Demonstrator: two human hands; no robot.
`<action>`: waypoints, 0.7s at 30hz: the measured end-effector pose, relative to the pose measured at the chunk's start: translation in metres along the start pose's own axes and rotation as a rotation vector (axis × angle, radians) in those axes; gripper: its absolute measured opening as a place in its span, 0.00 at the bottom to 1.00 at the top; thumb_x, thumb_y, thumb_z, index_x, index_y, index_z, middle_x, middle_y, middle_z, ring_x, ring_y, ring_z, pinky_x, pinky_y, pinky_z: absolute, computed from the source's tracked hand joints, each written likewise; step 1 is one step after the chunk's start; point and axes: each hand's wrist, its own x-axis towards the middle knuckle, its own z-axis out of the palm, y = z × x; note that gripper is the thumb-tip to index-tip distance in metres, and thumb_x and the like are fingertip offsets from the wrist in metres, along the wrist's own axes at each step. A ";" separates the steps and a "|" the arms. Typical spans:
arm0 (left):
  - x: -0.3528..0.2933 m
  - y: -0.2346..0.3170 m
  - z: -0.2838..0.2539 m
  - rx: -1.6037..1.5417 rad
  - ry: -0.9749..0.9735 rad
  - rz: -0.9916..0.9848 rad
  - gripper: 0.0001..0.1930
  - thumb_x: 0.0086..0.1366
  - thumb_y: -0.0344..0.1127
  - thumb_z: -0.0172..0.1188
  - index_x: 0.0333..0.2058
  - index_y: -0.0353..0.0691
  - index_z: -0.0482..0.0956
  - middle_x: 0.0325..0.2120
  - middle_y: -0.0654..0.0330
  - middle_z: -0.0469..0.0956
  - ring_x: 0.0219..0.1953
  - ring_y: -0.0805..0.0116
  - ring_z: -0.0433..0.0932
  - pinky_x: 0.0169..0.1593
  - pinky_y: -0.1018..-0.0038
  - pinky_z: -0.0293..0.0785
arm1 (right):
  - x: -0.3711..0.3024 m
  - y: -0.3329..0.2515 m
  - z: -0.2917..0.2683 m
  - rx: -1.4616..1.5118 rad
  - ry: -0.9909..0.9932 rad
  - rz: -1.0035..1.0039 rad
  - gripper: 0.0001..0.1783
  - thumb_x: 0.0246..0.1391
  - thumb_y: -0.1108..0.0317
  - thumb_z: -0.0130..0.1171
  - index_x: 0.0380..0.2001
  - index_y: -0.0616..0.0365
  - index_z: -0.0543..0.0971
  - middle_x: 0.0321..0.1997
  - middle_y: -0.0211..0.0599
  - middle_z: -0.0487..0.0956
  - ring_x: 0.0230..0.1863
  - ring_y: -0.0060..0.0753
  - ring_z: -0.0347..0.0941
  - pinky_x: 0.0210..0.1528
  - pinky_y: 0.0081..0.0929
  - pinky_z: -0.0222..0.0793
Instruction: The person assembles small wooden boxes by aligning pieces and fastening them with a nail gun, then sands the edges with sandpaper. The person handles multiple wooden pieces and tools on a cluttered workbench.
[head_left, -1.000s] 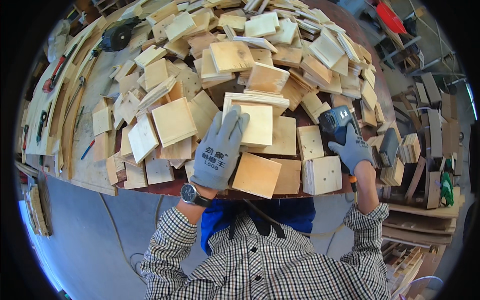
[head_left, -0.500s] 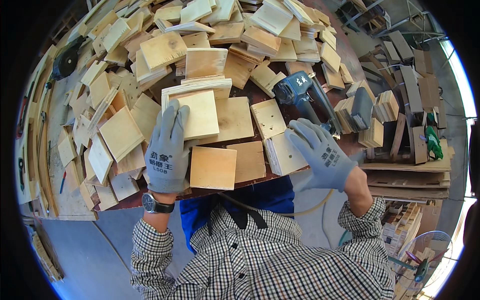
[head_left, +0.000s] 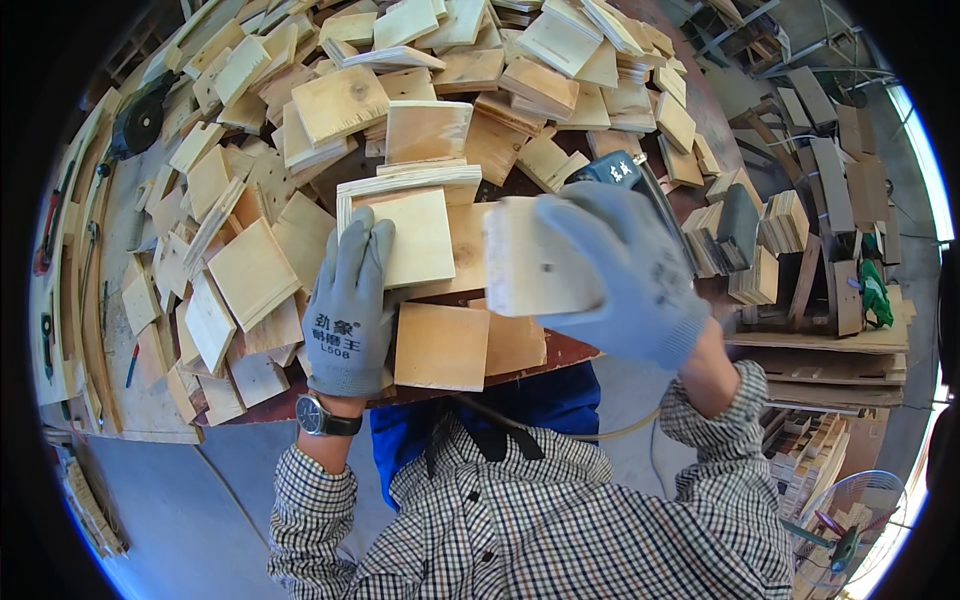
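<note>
My left hand (head_left: pixel 350 300), in a grey work glove, grips the left edge of a pale plywood square (head_left: pixel 420 240), its fingers close together along that side. The square leans against other upright boards. In my right hand (head_left: pixel 645 270), also gloved and blurred by motion, is a small stack of plywood blocks (head_left: pixel 535 265) with a dark hole in its top face. The stack is held above the table, right of the square. An orange-tinted plywood piece (head_left: pixel 442 347) lies near the table's front edge. Behind my right hand, a blue nail gun (head_left: pixel 607 170) is partly hidden.
A large heap of plywood squares (head_left: pixel 340 105) covers the far and left table. Stacked blocks and a dark grey block (head_left: pixel 738 225) stand at the right edge. A black tape measure (head_left: pixel 145 115) lies far left. Scrap boards (head_left: pixel 830 190) fill the right side.
My right hand has taken hold of the plywood stack, lifted it and moved it left toward the square. My left hand stays at the same square.
</note>
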 end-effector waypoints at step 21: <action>0.001 0.003 -0.001 -0.009 -0.001 -0.012 0.43 0.56 0.32 0.76 0.71 0.39 0.70 0.72 0.48 0.69 0.70 0.46 0.71 0.70 0.58 0.73 | 0.008 0.015 0.058 0.096 -0.006 0.056 0.44 0.46 0.57 0.77 0.67 0.50 0.72 0.64 0.47 0.69 0.65 0.55 0.68 0.64 0.49 0.73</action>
